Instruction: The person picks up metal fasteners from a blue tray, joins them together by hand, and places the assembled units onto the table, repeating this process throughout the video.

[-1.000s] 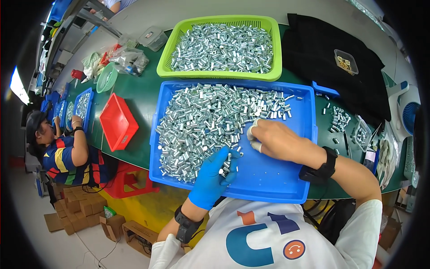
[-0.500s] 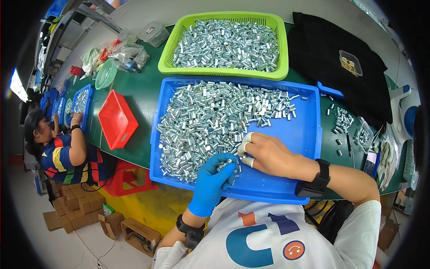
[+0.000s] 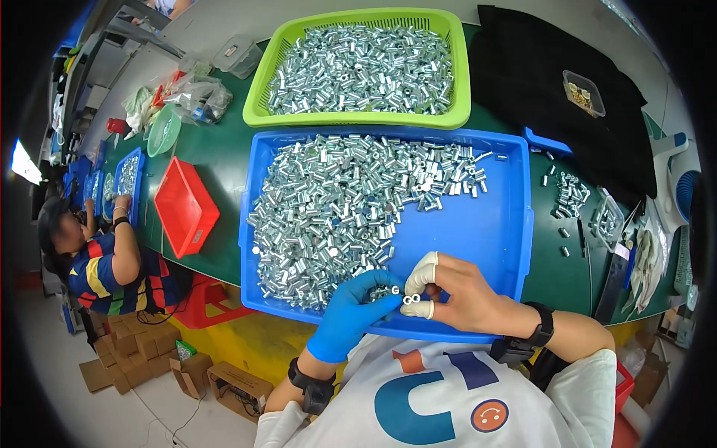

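My left hand (image 3: 351,315), in a blue glove, is closed around a few small silver metal sleeves (image 3: 396,290). Some hollow ends show at its fingertips. White finger covers are on my right hand (image 3: 464,297); its thumb and fingers pinch metal sleeves (image 3: 408,300) right beside the left hand's fingertips. How many pieces each hand has is partly hidden. Both hands are over the near edge of a blue tray (image 3: 467,239). A large heap of the same loose sleeves (image 3: 328,216) fills the tray's left and far parts.
Behind the tray, a green basket (image 3: 355,121) holds more sleeves. A red tray (image 3: 187,213) lies left. At right are loose sleeves (image 3: 571,196), a clear box (image 3: 606,224) and black cloth (image 3: 538,67). Another person (image 3: 104,250) works far left.
My right hand has shifted slightly down and right and turned, with hollow ends now visible at its pinch. My left hand remains closed around pieces. The whole view has shifted slightly.
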Demonstrator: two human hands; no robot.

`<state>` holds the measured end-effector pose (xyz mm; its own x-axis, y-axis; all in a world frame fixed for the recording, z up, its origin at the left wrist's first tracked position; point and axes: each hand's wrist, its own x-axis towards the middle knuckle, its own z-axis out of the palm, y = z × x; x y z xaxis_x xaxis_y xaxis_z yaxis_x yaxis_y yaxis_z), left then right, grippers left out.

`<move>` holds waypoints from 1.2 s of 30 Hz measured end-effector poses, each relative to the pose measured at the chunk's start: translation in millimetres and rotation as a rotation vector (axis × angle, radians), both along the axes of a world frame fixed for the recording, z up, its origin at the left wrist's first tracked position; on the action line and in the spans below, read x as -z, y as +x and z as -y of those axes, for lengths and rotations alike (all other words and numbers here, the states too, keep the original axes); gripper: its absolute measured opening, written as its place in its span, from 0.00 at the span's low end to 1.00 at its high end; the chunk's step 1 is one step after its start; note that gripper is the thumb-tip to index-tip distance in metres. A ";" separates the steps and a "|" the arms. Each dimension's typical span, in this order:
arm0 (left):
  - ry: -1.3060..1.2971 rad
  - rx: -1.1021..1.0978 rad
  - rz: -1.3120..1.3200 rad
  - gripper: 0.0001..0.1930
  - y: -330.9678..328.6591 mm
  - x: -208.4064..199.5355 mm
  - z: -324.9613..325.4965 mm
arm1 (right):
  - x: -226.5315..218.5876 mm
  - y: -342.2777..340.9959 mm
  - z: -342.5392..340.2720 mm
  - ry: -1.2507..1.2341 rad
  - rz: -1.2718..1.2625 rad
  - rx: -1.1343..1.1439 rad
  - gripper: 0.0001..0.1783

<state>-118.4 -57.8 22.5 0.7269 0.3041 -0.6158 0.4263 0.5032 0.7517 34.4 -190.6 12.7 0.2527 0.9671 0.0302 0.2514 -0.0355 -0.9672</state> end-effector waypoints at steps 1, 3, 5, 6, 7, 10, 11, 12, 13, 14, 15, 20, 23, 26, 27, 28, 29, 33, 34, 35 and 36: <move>-0.005 0.016 0.001 0.13 -0.1 0.4 -0.6 | -0.1 0.4 0.3 -0.009 -0.009 -0.005 0.10; -0.048 0.002 -0.008 0.13 -0.5 1.3 -1.5 | -0.7 0.7 0.4 -0.016 -0.020 -0.005 0.10; -0.134 -0.026 -0.019 0.13 -0.9 2.0 -2.1 | -2.8 0.7 -0.1 -0.032 -0.034 -0.005 0.10; -0.132 -0.027 -0.019 0.13 0.1 2.2 -2.5 | -4.7 0.7 -1.8 -0.030 -0.034 -0.006 0.10; -0.270 -0.100 0.016 0.13 2.2 3.0 -3.2 | -7.1 0.9 -5.2 0.020 0.017 -0.012 0.10; -0.543 -0.248 0.088 0.12 5.4 7.8 1.5 | -15.5 3.0 -21.2 0.124 0.120 -0.027 0.11; -0.114 -0.254 0.157 0.11 4.6 15.0 10.3 | -18.6 5.0 -29.6 0.134 0.104 -0.060 0.11; 0.315 -0.254 0.223 0.12 3.3 22.3 19.5 | -22.3 7.9 -37.0 0.144 0.091 -0.094 0.12; 0.746 -0.247 0.281 0.14 1.5 27.5 23.3 | -24.7 11.6 -42.7 0.153 0.078 -0.129 0.12; 0.747 -0.246 0.286 0.14 -0.2 31.3 18.5 | -19.9 17.8 -46.8 0.155 0.082 -0.126 0.12; 0.205 -0.335 0.429 0.15 -3.7 33.8 8.1 | -8.9 24.1 -51.6 0.129 0.320 -0.179 0.13; -0.759 -0.444 0.523 0.15 -12.5 25.4 -18.6 | 10.1 37.8 -60.0 0.107 0.880 -0.380 0.16; -0.480 -0.360 0.350 0.15 -9.9 12.0 -21.7 | 6.4 50.1 -57.2 0.065 0.910 -0.465 0.16; -0.080 -0.203 0.120 0.14 -2.0 3.6 -17.5 | -1.6 64.6 -40.4 -0.072 0.884 -0.533 0.17; 0.095 -0.149 0.109 0.13 2.8 4.5 -12.8 | -2.4 67.8 -34.9 -0.030 0.825 -0.456 0.15; 0.270 -0.095 0.097 0.11 7.7 5.7 -8.3 | -2.8 70.9 -29.6 0.011 0.766 -0.380 0.12; 0.448 -0.035 0.086 0.10 11.7 6.1 -6.8 | -3.7 73.6 -24.0 0.052 0.707 -0.297 0.10; 1.033 0.312 0.029 0.11 21.2 10.6 -9.5 | -1.7 75.2 -3.9 -0.109 0.757 -0.207 0.15; 1.034 0.311 0.030 0.11 23.4 11.7 -9.5 | -2.0 71.7 -2.4 -0.109 0.759 -0.207 0.15; 1.101 0.369 0.038 0.11 25.9 13.1 -8.6 | -1.1 66.4 -2.3 -0.110 0.746 -0.203 0.15; 1.168 0.426 0.045 0.11 28.3 14.9 -7.3 | -2.6 60.3 -4.5 -0.111 0.732 -0.199 0.14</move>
